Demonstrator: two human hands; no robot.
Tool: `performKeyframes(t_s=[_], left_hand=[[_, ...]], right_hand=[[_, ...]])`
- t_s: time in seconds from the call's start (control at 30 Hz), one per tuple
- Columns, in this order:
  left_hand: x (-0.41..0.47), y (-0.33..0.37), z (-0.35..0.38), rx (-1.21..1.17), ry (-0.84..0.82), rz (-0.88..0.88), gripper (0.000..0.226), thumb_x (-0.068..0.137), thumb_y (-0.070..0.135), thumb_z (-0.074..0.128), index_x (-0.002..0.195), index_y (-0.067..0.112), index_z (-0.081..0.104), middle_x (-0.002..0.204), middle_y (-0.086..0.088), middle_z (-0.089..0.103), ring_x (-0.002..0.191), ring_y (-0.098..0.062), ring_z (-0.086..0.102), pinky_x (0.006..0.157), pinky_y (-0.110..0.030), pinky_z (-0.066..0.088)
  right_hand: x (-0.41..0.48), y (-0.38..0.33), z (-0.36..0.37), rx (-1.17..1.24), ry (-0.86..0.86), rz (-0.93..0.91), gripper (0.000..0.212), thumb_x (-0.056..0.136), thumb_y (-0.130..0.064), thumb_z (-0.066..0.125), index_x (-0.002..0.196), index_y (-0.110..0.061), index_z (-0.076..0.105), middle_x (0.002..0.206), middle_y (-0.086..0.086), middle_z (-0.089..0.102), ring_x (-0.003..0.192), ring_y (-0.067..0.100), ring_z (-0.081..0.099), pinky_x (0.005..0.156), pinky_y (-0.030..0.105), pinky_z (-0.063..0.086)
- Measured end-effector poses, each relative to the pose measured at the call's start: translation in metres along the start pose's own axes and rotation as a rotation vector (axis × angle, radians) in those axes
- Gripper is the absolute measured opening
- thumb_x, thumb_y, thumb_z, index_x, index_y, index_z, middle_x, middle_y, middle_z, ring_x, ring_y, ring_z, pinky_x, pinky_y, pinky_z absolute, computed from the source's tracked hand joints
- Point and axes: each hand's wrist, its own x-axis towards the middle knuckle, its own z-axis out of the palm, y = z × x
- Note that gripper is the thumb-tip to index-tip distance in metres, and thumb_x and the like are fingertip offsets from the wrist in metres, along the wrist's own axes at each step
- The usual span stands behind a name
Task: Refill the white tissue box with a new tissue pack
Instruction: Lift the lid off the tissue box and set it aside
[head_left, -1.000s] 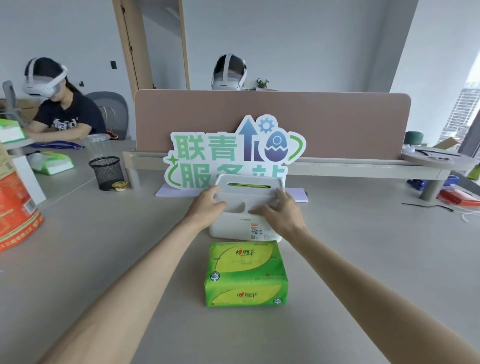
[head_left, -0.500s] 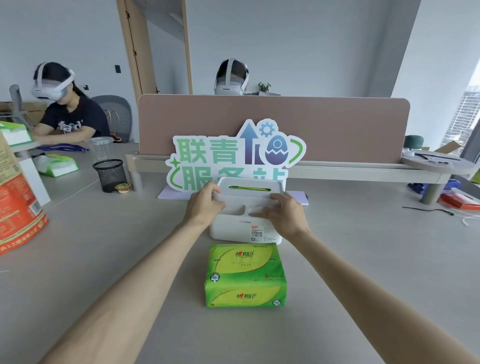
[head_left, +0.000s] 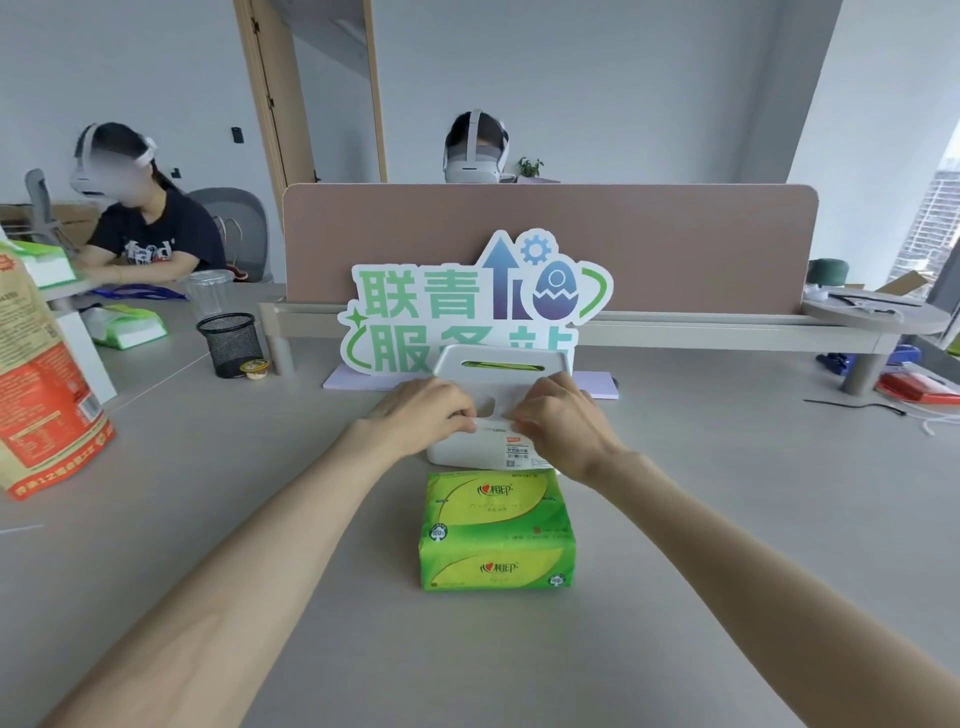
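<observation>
The white tissue box (head_left: 475, 451) stands in the middle of the grey desk, its lid slot showing a strip of green inside. My left hand (head_left: 423, 408) and my right hand (head_left: 563, 418) both grip the front edge of the box's lid (head_left: 498, 358), fingertips close together at the centre notch. A new green tissue pack (head_left: 496, 530) lies flat on the desk just in front of the box, nearer to me, touched by neither hand.
A green and blue cardboard sign (head_left: 478, 306) stands right behind the box against a pink divider (head_left: 675, 244). A black mesh cup (head_left: 231, 343) and an orange bag (head_left: 41, 374) are at the left. Two people with headsets sit beyond.
Both hands slid from the sides of the lid inward to its front centre. The camera view dropped slightly.
</observation>
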Motion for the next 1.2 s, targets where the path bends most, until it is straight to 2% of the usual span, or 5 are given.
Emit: performKeyframes(t_s=[0.7, 0.83, 1.0, 1.1, 1.2], left_hand=[[0.008, 0.010, -0.009, 0.114, -0.052, -0.013, 0.020, 0.080, 0.033, 0.073, 0.087, 0.014, 0.070, 0.090, -0.008, 0.072, 0.083, -0.028, 0.065, 0.064, -0.028, 0.040], [0.012, 0.018, -0.019, 0.177, -0.046, 0.015, 0.025, 0.079, 0.029, 0.073, 0.071, 0.014, 0.054, 0.075, -0.008, 0.060, 0.070, -0.029, 0.053, 0.057, -0.030, 0.031], [0.016, 0.018, -0.036, 0.201, -0.028, 0.016, 0.026, 0.076, 0.032, 0.076, 0.075, 0.009, 0.062, 0.077, -0.009, 0.062, 0.072, -0.030, 0.055, 0.059, -0.030, 0.034], [0.018, 0.021, -0.038, 0.244, 0.043, 0.071, 0.027, 0.077, 0.032, 0.075, 0.074, 0.009, 0.063, 0.080, -0.005, 0.066, 0.076, -0.030, 0.060, 0.060, -0.030, 0.036], [0.020, 0.036, -0.040, 0.295, 0.102, 0.129, 0.028, 0.079, 0.033, 0.073, 0.076, 0.008, 0.062, 0.082, -0.002, 0.066, 0.074, -0.028, 0.059, 0.060, -0.030, 0.036]], right_hand=[[0.012, -0.011, -0.009, -0.113, -0.133, 0.015, 0.014, 0.087, -0.003, 0.054, 0.094, -0.002, 0.066, 0.101, 0.016, 0.070, 0.089, 0.038, 0.065, 0.068, 0.037, 0.048], [0.018, -0.014, -0.017, -0.106, -0.076, 0.054, 0.010, 0.084, -0.010, 0.065, 0.092, -0.004, 0.068, 0.101, 0.017, 0.070, 0.090, 0.038, 0.065, 0.070, 0.039, 0.050], [0.018, -0.015, -0.023, -0.066, -0.008, -0.006, 0.017, 0.083, -0.015, 0.072, 0.092, -0.004, 0.064, 0.098, 0.014, 0.065, 0.085, 0.040, 0.064, 0.063, 0.036, 0.042], [0.011, -0.007, -0.035, -0.075, 0.032, -0.032, 0.022, 0.088, -0.024, 0.066, 0.100, -0.006, 0.064, 0.101, 0.010, 0.059, 0.086, 0.035, 0.062, 0.060, 0.035, 0.037], [-0.002, 0.006, -0.048, -0.088, 0.075, -0.049, 0.023, 0.094, -0.029, 0.056, 0.102, -0.009, 0.064, 0.101, 0.011, 0.058, 0.083, 0.041, 0.061, 0.065, 0.042, 0.050]])
